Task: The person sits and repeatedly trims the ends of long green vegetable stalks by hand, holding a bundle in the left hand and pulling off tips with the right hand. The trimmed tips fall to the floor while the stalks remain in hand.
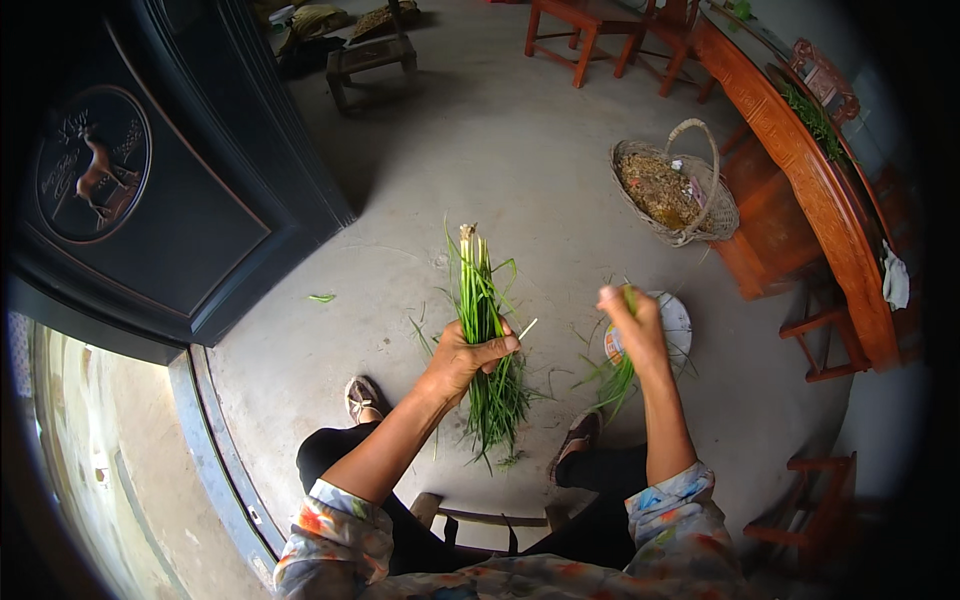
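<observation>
My left hand grips a bunch of thin green scallions or chives around the middle. The pale root ends point away from me and the leafy tips hang toward me, between my feet. One pale stalk sticks out beside my left thumb. My right hand, slightly blurred, is closed around a smaller tuft of green leaves. It is above or in front of a round white container with an orange printed patch, partly hidden by the hand.
A wicker basket of dry brown matter stands ahead right, by a carved wooden table. Wooden chairs are at the back. A dark door stands left, beside a threshold. Leaf scraps lie on the concrete floor.
</observation>
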`<state>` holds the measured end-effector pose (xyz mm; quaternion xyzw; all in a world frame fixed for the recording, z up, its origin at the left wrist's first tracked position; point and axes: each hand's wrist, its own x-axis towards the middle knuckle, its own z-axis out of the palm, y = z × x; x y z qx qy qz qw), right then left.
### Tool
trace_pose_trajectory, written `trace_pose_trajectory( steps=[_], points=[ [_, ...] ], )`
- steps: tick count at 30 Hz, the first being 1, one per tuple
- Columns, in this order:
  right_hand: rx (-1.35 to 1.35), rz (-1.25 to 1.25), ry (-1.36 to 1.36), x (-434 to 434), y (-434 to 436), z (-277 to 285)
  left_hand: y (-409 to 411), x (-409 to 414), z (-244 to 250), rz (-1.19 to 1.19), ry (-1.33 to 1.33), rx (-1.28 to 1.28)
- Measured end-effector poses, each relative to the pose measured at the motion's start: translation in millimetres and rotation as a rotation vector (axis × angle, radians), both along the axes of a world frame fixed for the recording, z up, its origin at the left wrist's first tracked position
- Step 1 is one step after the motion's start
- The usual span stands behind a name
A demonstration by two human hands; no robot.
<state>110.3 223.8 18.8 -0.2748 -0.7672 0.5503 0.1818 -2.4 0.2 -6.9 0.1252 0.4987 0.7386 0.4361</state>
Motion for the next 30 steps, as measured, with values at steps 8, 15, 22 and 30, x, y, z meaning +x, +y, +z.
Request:
trace_pose_trajectory(
  steps=[8,15,22,30],
  points=[
    [-0.294,0.331,0.05,-23,-69,12,1,2,1,0.059,-0.009,0.043],
    [-0.363,0.353,0.034,-27,-72,11,-3,-1,1,-0.012,0.01,0.014],
    [-0.21,0.186,0.074,-28,-56,4,-4,-1,0,-0.021,0.005,0.008],
    [-0.313,0.275,0.047,-29,-65,5,-4,-2,-1,0.036,-0.08,0.075]
  ],
)
